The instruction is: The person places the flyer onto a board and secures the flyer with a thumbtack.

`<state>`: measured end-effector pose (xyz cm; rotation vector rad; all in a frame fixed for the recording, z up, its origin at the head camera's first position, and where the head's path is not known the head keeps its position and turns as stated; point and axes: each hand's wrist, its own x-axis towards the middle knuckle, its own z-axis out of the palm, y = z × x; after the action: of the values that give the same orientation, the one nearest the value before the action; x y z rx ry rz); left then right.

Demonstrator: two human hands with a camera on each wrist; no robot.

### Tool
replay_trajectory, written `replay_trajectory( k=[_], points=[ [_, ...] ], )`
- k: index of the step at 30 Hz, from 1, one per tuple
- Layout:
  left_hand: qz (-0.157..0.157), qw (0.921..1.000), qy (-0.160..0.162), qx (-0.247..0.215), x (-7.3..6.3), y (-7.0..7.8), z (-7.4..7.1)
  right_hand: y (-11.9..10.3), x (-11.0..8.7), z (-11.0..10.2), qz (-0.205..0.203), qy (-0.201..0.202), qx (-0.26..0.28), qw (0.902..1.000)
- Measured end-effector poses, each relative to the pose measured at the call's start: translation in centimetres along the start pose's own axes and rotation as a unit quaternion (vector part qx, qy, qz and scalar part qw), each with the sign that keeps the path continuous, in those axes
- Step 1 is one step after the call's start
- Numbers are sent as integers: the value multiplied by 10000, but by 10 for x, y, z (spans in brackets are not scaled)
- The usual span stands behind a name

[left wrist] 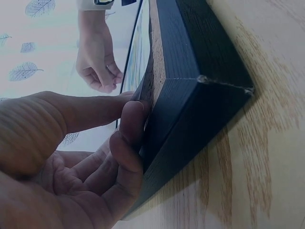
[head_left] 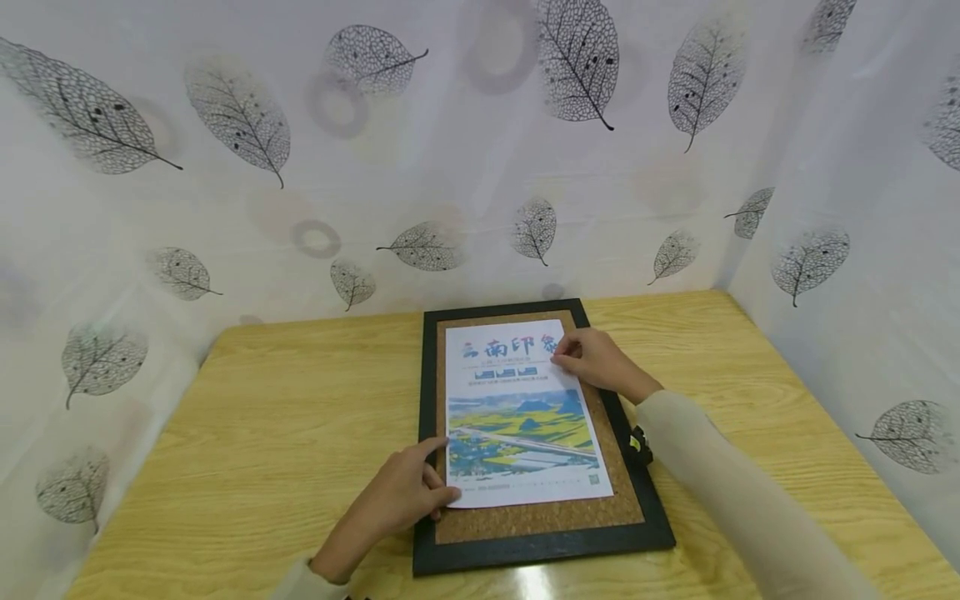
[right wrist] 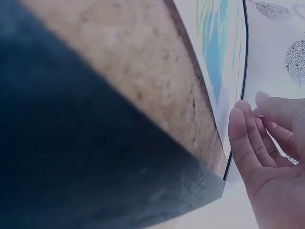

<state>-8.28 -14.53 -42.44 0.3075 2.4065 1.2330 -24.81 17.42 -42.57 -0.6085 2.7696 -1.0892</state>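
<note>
A printed poster (head_left: 525, 433) with large coloured characters and a green, yellow and blue landscape lies on a cork board (head_left: 536, 518) with a black frame (head_left: 543, 546). My left hand (head_left: 401, 492) pinches the poster's lower left corner between thumb and fingers. In the left wrist view, that corner is bent up slightly from the cork. My right hand (head_left: 600, 362) is at the poster's upper right, thumb and index fingertips close together over the last title character. Whether anything small is between those fingertips cannot be made out, even in the right wrist view, where the hand (right wrist: 267, 148) shows beyond the frame's corner.
The board lies on a light wood-grain table (head_left: 300, 400). A pale curtain (head_left: 465, 167) printed with grey leaves surrounds the table at the back and sides. Beside the right sleeve (head_left: 720, 475) is a small black object (head_left: 640, 447) with a yellow-green patch.
</note>
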Motion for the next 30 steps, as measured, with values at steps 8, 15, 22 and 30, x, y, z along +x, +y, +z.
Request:
replay_trajectory(
  k=[8,15,22,30],
  points=[
    [13,10000,-19,-42,0,0,0,-1,9,5,0,86,156,9998],
    [3,10000,14,-13,-1,0,-1,-3,16,10,1,122,268,9996],
    [-67,10000,51,29,-1,1,0,-3,22,15,135,-17,388,9992],
    [-148,9998,87,26,-2,2,0,-1,31,19,87,23,422,9991]
  ],
)
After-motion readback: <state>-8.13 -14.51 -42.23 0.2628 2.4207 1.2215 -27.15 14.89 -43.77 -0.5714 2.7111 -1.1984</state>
